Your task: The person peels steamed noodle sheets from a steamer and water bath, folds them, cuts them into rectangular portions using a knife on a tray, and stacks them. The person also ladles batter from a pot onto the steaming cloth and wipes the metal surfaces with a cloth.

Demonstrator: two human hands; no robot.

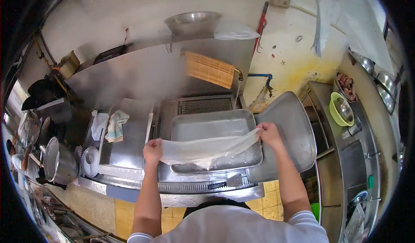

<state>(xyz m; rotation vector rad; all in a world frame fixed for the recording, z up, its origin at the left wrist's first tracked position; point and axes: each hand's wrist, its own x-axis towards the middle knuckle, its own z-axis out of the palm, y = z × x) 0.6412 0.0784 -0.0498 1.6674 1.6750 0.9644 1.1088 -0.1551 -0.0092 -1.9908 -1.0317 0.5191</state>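
Note:
A thin, whitish, slightly see-through sheet [203, 151] is stretched between my two hands; whether it is cloth or a sheet of food I cannot tell. My left hand [152, 151] pinches its left end. At the other end my right hand [269, 134] grips a corner, a little higher up. The sheet sags in the middle, with a small fold hanging from its lower edge. Beneath it lies a shallow rectangular metal tray [214, 123] with a wet-looking bottom. A larger metal tray [281, 132] leans beside it, under my right forearm.
A scraper [234, 181] with a dark handle rests on the counter's front edge. Left are a steel counter panel [125, 145], a towel [116, 125] and a big pot [58, 161]. Steam rises behind, near a bamboo mat [209, 69]. Right stands a shelf with a green bowl [335, 109].

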